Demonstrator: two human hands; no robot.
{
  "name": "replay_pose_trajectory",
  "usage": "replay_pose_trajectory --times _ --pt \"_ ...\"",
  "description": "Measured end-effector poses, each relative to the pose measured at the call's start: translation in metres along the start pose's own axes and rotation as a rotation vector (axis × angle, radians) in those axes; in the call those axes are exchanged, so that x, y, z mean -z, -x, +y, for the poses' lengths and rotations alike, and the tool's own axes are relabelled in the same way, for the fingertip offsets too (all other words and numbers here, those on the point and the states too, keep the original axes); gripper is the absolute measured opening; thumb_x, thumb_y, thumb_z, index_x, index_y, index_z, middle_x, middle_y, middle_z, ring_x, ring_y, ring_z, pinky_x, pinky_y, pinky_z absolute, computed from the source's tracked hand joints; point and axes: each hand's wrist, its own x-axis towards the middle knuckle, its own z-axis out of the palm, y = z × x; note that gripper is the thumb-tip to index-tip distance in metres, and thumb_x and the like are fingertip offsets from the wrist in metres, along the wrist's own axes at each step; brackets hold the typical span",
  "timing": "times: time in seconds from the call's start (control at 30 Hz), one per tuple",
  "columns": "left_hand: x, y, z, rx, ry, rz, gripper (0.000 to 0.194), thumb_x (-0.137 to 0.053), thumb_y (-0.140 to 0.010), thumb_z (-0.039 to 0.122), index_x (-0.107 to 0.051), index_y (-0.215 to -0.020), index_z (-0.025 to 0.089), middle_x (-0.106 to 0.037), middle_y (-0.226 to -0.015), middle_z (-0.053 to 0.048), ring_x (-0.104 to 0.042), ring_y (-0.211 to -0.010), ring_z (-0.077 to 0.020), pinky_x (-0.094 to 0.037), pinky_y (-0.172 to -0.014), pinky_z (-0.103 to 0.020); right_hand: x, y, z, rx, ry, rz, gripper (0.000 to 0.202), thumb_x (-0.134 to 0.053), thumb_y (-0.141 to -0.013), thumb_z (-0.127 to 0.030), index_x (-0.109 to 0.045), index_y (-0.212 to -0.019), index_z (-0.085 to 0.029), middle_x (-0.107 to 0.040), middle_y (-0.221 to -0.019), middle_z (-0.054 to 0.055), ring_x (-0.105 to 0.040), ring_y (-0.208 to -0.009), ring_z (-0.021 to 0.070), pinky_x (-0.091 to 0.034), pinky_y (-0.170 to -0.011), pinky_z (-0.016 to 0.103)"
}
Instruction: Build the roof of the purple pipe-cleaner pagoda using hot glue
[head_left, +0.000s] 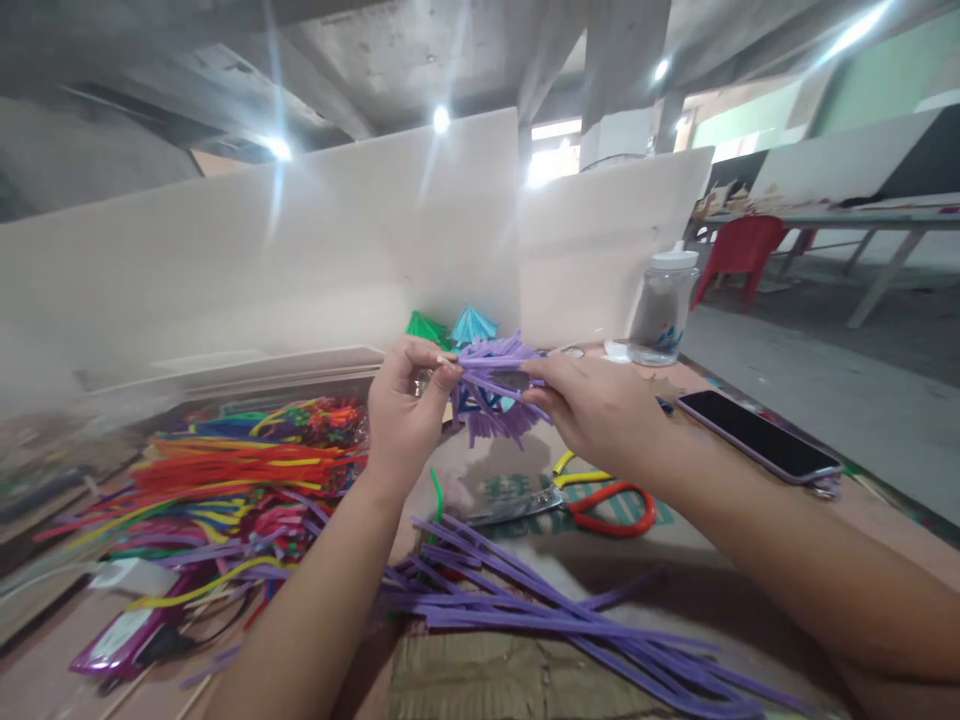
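A bunch of purple pipe cleaners (495,400) is held up in the middle of the view, between both hands. My left hand (409,400) pinches its left end, with thumb and forefinger pressed together. On the other side my right hand (592,400) has its fingers closed on the purple strands. Below the hands lie scissors (559,498) with one red and one yellow handle. Long loose purple pipe cleaners (540,620) spread across the table in front of me, partly over a piece of cardboard (480,680).
Multicoloured pipe cleaners (240,465) pile up at the left, near a purple device (131,635). Green (427,328) and blue (472,325) fan-like pieces stand behind the hands. A phone (761,435) and a clear bottle (664,305) are on the right.
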Motion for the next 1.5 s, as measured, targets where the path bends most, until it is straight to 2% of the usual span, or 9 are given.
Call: replay_pose_trajectory --times 0.27,0.57,1.23,1.5 --pt "-0.0044 0.0023 0.0044 -0.128 -0.001 -0.022 0.011 -0.068 -0.090 0.022 -0.060 -0.082 0.019 -0.061 -0.082 0.000 -0.060 -0.080 -0.0120 -0.047 -0.075 -0.025 0.0052 -0.0011 -0.0040 0.028 0.050 0.031 0.026 -0.044 -0.102 -0.027 -0.065 -0.099 -0.013 -0.070 -0.077 0.007 -0.060 -0.064 0.0189 -0.032 -0.057 0.031" --pt "-0.0057 0.0040 0.0048 -0.120 0.006 -0.047 0.011 -0.067 -0.091 0.022 -0.060 -0.083 0.020 -0.062 -0.083 0.000 -0.059 -0.081 -0.0122 -0.046 -0.077 -0.026 0.0057 -0.0015 -0.0056 0.046 0.121 0.020 0.025 -0.045 -0.101 -0.027 -0.066 -0.096 -0.014 -0.068 -0.074 0.006 -0.057 -0.061 0.0194 -0.029 -0.057 0.033" --pt "-0.0049 0.0041 0.0050 -0.101 -0.003 -0.061 0.013 -0.067 -0.091 0.027 -0.059 -0.083 0.020 -0.062 -0.083 0.000 -0.059 -0.082 -0.0136 -0.047 -0.078 -0.028 0.0072 -0.0017 -0.0063 0.027 0.103 -0.009 0.029 -0.042 -0.103 -0.028 -0.066 -0.096 -0.013 -0.069 -0.075 0.007 -0.056 -0.063 0.0174 -0.027 -0.058 0.031" --pt "-0.0060 0.0047 0.0050 -0.054 0.027 -0.070 0.016 -0.067 -0.091 0.031 -0.059 -0.082 0.020 -0.062 -0.083 -0.001 -0.059 -0.081 -0.0134 -0.046 -0.077 -0.026 0.0083 -0.0014 -0.0057 0.048 0.164 -0.005 0.031 -0.040 -0.103 -0.027 -0.065 -0.088 -0.015 -0.066 -0.069 0.005 -0.055 -0.061 0.0165 -0.028 -0.059 0.030"
